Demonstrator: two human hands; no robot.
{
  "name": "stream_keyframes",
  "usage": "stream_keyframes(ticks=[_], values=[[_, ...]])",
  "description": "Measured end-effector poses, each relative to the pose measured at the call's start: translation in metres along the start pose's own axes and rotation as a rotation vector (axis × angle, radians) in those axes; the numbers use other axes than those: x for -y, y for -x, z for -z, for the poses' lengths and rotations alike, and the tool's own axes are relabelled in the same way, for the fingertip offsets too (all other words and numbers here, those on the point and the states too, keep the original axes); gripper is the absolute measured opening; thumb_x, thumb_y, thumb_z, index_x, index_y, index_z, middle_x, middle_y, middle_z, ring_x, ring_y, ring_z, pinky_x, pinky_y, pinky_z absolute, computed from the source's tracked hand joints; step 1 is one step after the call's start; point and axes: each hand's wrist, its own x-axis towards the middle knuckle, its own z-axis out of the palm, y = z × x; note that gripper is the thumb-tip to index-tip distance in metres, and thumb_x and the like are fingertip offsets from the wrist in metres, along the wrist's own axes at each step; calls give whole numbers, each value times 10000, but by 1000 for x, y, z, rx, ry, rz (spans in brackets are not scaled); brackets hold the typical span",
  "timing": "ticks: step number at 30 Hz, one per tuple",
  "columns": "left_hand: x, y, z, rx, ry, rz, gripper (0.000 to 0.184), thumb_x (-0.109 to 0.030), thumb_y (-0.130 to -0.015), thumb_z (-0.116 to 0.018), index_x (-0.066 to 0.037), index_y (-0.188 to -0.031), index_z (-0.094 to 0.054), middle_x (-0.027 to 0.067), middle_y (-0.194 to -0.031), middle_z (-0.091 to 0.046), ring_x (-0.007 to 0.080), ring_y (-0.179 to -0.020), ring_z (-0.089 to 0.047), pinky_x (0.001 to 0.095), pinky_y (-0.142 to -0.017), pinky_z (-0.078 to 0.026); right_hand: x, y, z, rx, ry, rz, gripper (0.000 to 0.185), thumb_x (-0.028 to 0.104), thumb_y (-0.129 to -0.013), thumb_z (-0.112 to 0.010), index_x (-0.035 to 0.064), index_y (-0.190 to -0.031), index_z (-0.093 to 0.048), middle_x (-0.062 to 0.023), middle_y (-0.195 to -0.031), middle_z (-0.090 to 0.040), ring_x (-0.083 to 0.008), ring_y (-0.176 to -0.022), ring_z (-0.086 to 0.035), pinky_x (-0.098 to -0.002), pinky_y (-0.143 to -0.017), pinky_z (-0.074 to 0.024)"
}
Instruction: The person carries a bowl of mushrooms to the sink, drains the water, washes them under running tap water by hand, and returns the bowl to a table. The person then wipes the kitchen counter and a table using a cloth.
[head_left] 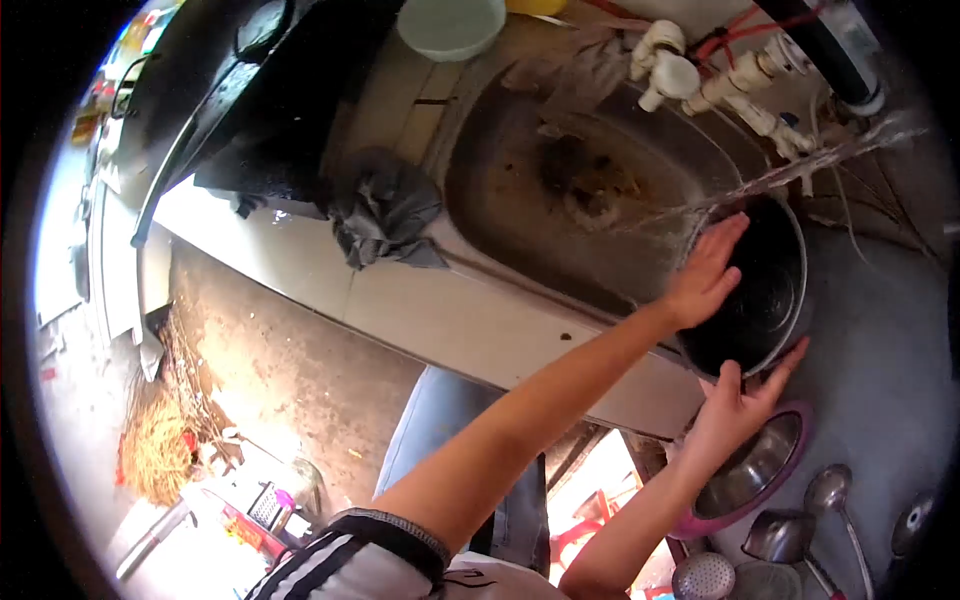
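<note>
A round black pot [755, 285] with a pale rim is tilted at the right end of the sink [590, 265], its hollow side facing me. My left hand [708, 270] lies with outstretched fingers over the pot's near-left edge, reaching into its opening. Lower down, my right hand [740, 405] holds the pot's bottom edge, thumb by the rim and fingers along the outside. What looks like a stream of water [790, 172] crosses the pot's upper edge toward the sink. Brown residue [585, 175] lies on the sink floor.
White pipe fittings [675, 75] stand behind the sink. A grey cloth [385, 205] lies on the counter edge [450, 315]; a pale bowl [450, 25] sits farther back. At lower right are a pink-rimmed basin [755, 470], a ladle [830, 490] and a perforated skimmer [703, 577].
</note>
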Motion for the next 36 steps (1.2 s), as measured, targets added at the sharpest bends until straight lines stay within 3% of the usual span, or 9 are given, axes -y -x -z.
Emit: stream_keyframes(ticks=[3,7,10,13,16,21,24,33,36], values=[[-1,0,-2,-23,31,-5,589,-231,-855,-413,-18,-1363,-205,167,-1405,-217,334,-1298,-190,386,-1071,-147,-13,-9,5,28,68,211,770,-54,-673,-444,139,-1390,-239,-192,-1278,-428,-219,-970,-524,-252,-674,-480],[-1,-1,-4,-43,58,19,587,-225,-859,-410,-19,-1366,-198,159,-1411,-211,323,-1314,-162,385,-1077,-127,-14,-8,4,33,86,224,764,-50,-677,-450,142,-1388,-250,-190,-1292,-418,-206,-978,-518,-236,-685,-470],[2,-3,-5,-57,76,16,580,-226,-862,-403,-20,-1366,-203,149,-1416,-207,310,-1320,-156,377,-1080,-113,-4,-4,0,21,187,173,758,-56,-681,-444,137,-1388,-250,-202,-1314,-398,-218,-1061,-494,-256,-767,-451],[9,-2,-15,-122,133,19,572,-248,-871,-391,-23,-1366,-212,141,-1419,-208,300,-1319,-163,369,-1078,-108,-1,-7,2,5,319,289,750,-61,-686,-443,134,-1386,-255,-215,-1343,-360,-262,-1176,-427,-307,-919,-365],[9,-3,-26,-203,198,-13,568,-328,-898,-345,-20,-1360,-222,139,-1415,-221,300,-1311,-179,369,-1072,-114,4,-7,1,-7,379,397,746,-72,-687,-460,136,-1379,-275,-211,-1355,-346,-252,-1210,-389,-315,-958,-330],[-1,-8,-40,-222,256,18,591,-391,-904,-305,-15,-1354,-232,141,-1413,-225,302,-1310,-181,368,-1068,-124,17,-4,1,-26,317,271,747,-73,-686,-469,153,-1375,-288,-212,-1318,-399,-236,-1096,-500,-295,-820,-439],[-1,-8,-44,-230,265,28,596,-409,-906,-290,-18,-1354,-236,141,-1414,-224,301,-1311,-179,366,-1068,-125,21,-2,1,-45,439,406,751,-65,-684,-478,167,-1373,-292,-226,-1266,-452,-238,-990,-566,-302,-744,-471],[0,-1,-42,-193,212,56,559,-330,-891,-312,-26,-1354,-237,141,-1416,-219,307,-1314,-166,367,-1072,-113,20,3,-3,-98,526,384,764,-48,-678,-473,184,-1378,-275,-236,-1215,-493,-245,-902,-608,-324,-710,-482],[-6,0,-35,-184,143,80,547,-280,-874,-359,-30,-1347,-246,150,-1400,-240,320,-1300,-188,376,-1068,-132,20,5,-3,-94,547,385,767,-45,-679,-471,176,-1383,-263,-239,-1217,-490,-243,-941,-589,-325,-716,-485]])
